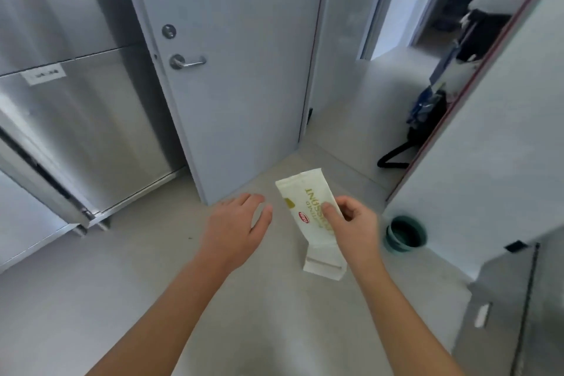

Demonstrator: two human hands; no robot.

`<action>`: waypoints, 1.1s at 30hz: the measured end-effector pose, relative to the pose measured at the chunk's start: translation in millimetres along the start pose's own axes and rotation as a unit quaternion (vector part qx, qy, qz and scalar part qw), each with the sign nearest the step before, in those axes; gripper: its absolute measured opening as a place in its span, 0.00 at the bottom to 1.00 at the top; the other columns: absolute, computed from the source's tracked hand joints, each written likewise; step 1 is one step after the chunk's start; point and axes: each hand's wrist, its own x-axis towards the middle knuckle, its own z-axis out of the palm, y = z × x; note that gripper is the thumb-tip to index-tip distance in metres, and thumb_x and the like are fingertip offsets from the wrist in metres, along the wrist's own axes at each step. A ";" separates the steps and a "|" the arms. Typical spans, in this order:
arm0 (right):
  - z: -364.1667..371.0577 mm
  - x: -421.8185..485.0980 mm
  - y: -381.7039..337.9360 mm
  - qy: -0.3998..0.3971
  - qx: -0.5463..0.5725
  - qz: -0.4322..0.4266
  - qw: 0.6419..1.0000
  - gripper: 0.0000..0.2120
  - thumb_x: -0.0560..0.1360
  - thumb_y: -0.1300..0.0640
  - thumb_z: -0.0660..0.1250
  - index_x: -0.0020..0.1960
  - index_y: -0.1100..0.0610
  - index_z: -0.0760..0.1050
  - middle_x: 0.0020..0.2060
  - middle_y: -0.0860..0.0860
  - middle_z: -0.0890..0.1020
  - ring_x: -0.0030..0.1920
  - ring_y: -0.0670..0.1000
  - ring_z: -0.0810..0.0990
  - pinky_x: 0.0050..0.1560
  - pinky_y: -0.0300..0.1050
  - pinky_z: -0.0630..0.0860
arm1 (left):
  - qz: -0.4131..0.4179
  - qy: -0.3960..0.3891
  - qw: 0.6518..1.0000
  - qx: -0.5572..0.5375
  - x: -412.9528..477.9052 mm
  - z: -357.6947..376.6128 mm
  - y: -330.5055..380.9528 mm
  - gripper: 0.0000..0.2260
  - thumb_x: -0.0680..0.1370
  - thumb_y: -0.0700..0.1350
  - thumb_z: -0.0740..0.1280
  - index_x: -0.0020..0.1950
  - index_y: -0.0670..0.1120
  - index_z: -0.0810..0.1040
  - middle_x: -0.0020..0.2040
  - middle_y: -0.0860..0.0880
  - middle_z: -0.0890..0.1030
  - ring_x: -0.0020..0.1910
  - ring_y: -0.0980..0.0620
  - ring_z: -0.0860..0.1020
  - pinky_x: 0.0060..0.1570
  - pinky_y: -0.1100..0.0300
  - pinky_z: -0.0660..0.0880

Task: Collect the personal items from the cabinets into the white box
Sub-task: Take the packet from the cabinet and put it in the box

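My right hand [354, 223] grips a white snack packet [305, 201] with gold lettering, held over the floor in the lower middle of the head view. The thumb presses on the packet's printed face; its lower end [325, 268] hangs below the hand. My left hand [241, 223] hovers just left of the packet, fingers spread, holding nothing and not touching it. An open cabinet at the right shows dark bags and a blue item [427, 113] behind its door. The white box is not in view.
A pale grey door with a lever handle [186, 62] stands ahead. Steel cabinets [76, 119] fill the left. A white cabinet door [488, 131] swings open at the right, with a teal round container [406, 233] on the floor at its foot. Grey floor [122, 299] lies beneath.
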 end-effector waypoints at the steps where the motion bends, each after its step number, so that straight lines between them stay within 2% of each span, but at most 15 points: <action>1: -7.3 9.0 2.4 0.019 -0.001 0.004 1.000 0.04 0.78 0.59 0.71 0.45 0.56 0.84 0.41 0.48 0.88 0.43 0.49 0.87 0.41 0.45 0.82 | 0.013 -0.011 1.000 -0.008 14.3 7.3 5.0 0.24 0.80 0.60 0.50 0.58 0.48 0.80 0.53 0.52 0.83 0.48 0.47 0.81 0.50 0.52 0.75; 6: -42.8 56.3 25.3 0.101 0.009 0.035 0.994 0.03 0.78 0.59 0.72 0.47 0.54 0.84 0.41 0.45 0.88 0.43 0.46 0.87 0.42 0.45 0.83 | 0.074 -0.071 0.995 -0.016 79.5 53.5 29.8 0.27 0.79 0.61 0.47 0.59 0.48 0.80 0.55 0.51 0.82 0.51 0.46 0.80 0.52 0.52 0.74; 10: -67.8 109.9 49.8 0.131 0.024 0.058 0.989 0.04 0.78 0.60 0.71 0.47 0.54 0.84 0.41 0.46 0.88 0.43 0.48 0.87 0.41 0.47 0.83 | 0.098 -0.093 0.991 -0.016 138.4 97.9 46.6 0.26 0.79 0.61 0.48 0.59 0.49 0.80 0.53 0.52 0.83 0.48 0.46 0.80 0.49 0.54 0.74; 12: -79.2 145.6 63.6 0.140 0.037 0.069 0.987 0.05 0.78 0.60 0.71 0.48 0.52 0.84 0.42 0.45 0.88 0.43 0.47 0.87 0.38 0.42 0.81 | 0.106 -0.111 0.988 -0.004 172.7 122.8 55.3 0.25 0.79 0.61 0.48 0.59 0.50 0.79 0.53 0.53 0.82 0.49 0.46 0.80 0.50 0.53 0.74; 14: -90.0 185.5 75.7 0.144 0.048 0.082 0.985 0.05 0.78 0.60 0.70 0.48 0.52 0.84 0.42 0.44 0.88 0.42 0.45 0.87 0.35 0.36 0.78 | 0.109 -0.116 0.987 0.002 208.0 148.3 63.5 0.25 0.79 0.61 0.48 0.59 0.50 0.79 0.53 0.53 0.82 0.49 0.47 0.80 0.50 0.53 0.75; 20: -121.3 299.7 110.3 0.127 0.046 0.138 0.981 0.05 0.77 0.60 0.71 0.46 0.51 0.84 0.40 0.42 0.88 0.41 0.43 0.87 0.33 0.33 0.77 | 0.092 -0.149 0.984 0.018 300.3 222.3 86.5 0.25 0.79 0.61 0.48 0.59 0.50 0.79 0.54 0.53 0.83 0.48 0.48 0.81 0.49 0.53 0.75; 24: -132.2 358.0 137.5 0.117 0.036 0.169 0.978 0.06 0.78 0.60 0.70 0.44 0.52 0.83 0.39 0.42 0.88 0.40 0.43 0.87 0.33 0.36 0.78 | 0.066 -0.160 0.985 0.020 339.2 261.6 91.0 0.24 0.79 0.61 0.49 0.56 0.51 0.80 0.52 0.54 0.83 0.45 0.48 0.81 0.46 0.54 0.75; 29: -133.5 398.5 177.9 0.118 0.037 0.204 0.971 0.06 0.77 0.61 0.70 0.45 0.53 0.84 0.41 0.45 0.88 0.42 0.47 0.87 0.41 0.44 0.82 | 0.058 -0.196 0.979 0.023 365.9 305.5 84.9 0.24 0.79 0.61 0.49 0.56 0.51 0.80 0.50 0.54 0.83 0.45 0.50 0.82 0.44 0.55 0.75; 33: -125.1 412.7 214.7 0.136 0.042 0.228 0.963 0.07 0.77 0.62 0.71 0.43 0.52 0.83 0.38 0.45 0.88 0.39 0.45 0.86 0.36 0.39 0.80 | 0.047 -0.225 0.973 0.008 378.3 347.2 68.8 0.22 0.79 0.61 0.50 0.56 0.53 0.79 0.50 0.55 0.83 0.45 0.50 0.82 0.44 0.54 0.76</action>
